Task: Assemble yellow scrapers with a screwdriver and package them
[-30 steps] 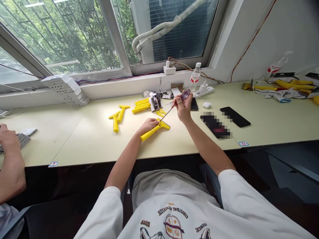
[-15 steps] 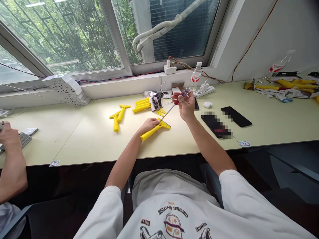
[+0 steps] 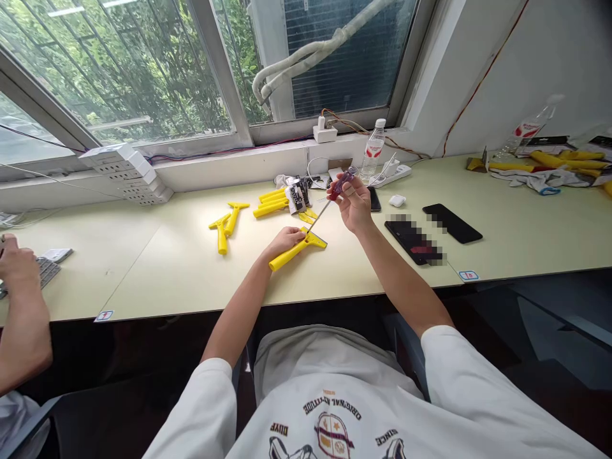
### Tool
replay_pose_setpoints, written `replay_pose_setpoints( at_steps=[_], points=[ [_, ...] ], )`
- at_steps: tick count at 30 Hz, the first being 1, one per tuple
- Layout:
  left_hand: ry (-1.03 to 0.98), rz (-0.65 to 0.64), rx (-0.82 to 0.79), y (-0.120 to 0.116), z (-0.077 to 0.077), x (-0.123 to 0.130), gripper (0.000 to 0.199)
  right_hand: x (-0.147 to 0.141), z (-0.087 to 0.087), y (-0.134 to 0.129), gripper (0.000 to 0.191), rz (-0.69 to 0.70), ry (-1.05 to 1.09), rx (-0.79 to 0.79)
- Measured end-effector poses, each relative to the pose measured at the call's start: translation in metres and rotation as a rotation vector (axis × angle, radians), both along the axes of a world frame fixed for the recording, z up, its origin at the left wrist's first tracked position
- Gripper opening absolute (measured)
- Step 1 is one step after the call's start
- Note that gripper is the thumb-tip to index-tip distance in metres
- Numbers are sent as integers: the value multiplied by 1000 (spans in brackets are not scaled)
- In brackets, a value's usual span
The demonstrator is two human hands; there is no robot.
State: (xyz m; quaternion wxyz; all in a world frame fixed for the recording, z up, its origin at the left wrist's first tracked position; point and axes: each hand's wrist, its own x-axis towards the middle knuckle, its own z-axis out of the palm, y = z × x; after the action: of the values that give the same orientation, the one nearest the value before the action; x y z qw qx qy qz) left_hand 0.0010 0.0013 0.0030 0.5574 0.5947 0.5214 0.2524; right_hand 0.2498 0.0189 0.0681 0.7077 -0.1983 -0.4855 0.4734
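Left hand [image 3: 285, 239]: fingers clamped on the head end of a yellow plastic scraper [image 3: 288, 255], centre of the frame.
Right hand [image 3: 354, 205]: fingers closed round a purplish-red screwdriver [image 3: 341, 185], its tip seemingly on the scraper's head.
Scraper: probably light, stiff, rather slippery; best gripped by the handle, away from the grey edge.
Bench [image 3: 167, 274]: front edge just below; widest gap left of centre, phones [image 3: 456, 227] at right.

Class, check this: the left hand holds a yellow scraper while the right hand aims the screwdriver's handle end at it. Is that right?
Wrong end: the head view shows the screwdriver shaft aimed at the yellow scraper, with the screwdriver handle in the right hand. The left hand does hold the yellow scraper.
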Motion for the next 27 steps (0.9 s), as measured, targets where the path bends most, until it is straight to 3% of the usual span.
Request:
replay_pose_setpoints(
  at_steps=[5,16,24,27],
  points=[
    [-1,21,-7,-1,2,1,31,-1,-3,3,63,-52,88,-22],
    [0,17,-6,-4,6,3,27,-4,8,-6,51,152,131,-31],
    [-13,32,-14,-5,7,4,29,0,-2,1,54,-33,141,-49],
    [-14,21,-10,-5,8,4,27,-1,-3,4,56,-40,163,-58]
  ],
)
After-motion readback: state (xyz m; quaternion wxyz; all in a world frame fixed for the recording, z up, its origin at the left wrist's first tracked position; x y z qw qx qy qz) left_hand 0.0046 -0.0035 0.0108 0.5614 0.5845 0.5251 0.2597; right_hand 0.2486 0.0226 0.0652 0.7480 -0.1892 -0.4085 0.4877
